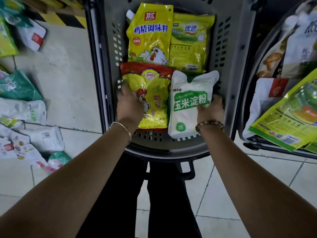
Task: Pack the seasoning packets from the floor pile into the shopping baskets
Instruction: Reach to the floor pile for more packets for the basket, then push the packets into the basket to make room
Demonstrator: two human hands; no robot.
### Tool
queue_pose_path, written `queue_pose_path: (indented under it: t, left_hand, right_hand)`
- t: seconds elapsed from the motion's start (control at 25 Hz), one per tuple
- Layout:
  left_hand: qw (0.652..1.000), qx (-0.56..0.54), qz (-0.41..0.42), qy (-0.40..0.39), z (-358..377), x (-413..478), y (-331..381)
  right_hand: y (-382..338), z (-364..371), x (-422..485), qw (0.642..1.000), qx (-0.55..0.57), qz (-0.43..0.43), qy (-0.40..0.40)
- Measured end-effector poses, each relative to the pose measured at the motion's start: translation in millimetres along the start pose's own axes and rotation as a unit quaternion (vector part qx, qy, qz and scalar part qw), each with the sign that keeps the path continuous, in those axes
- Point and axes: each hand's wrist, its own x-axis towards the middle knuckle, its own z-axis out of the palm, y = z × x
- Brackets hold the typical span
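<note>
On the tiled floor [68, 74] at the far left lies the pile of packets [22, 109], green and white ones overlapping, well apart from the hands. The left arm reaches forward and slightly inward, a silver bangle [121, 127] on the wrist. The left hand [128, 103], back upward, lies over the lower left part of a red-and-yellow chicken packet [152, 90] inside the grey basket [106, 48]. Its fingers are blurred along the packet's left edge, so I cannot tell whether they pinch it or only press on it.

Beyond that packet a yellow pouch with a rooster [151, 35] lies flat, with a yellow-green packet [190, 43] just beside it. Nearer, a white bag with a green label [188, 107] sits tilted, touching the red-and-yellow packet. The right arm comes in straight, a beaded bracelet [210, 125] on the wrist. The right hand [211, 109] grips the bag's right edge, thumb on its face and fingers curled behind.

At the far right a second basket [252, 146] holds more packets.
</note>
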Motion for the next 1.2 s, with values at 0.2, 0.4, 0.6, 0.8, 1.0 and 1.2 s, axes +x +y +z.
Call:
queue_pose_path:
  t: [0.2,0.4,0.6,0.8,1.0,1.2]
  left_hand:
    - [0.917,0.342,0.190,-0.080,13,-19,-10]
    - [0.897,0.370,0.178,-0.165,22,7,-31]
    - [0.892,0.377,0.174,-0.180,33,20,-35]
    - [0.950,0.219,0.164,-0.151,3,-3,-15]
    - [0.978,-0.034,0.198,-0.047,-77,-45,-31]
    - [0.971,-0.227,0.038,0.062,-169,-34,-121]
  right_hand:
    - [8,14,-18,0.922,-0.286,-0.246,-0.093]
    - [15,37,14,0.862,-0.406,-0.239,-0.189]
    - [12,53,15,0.863,-0.423,-0.237,-0.145]
    - [-14,28,-1,0.862,-0.428,-0.225,-0.152]
    - [-80,10,-61,0.917,-0.183,-0.351,-0.043]
    - [-174,57,-151,0.893,-0.039,-0.446,-0.047]
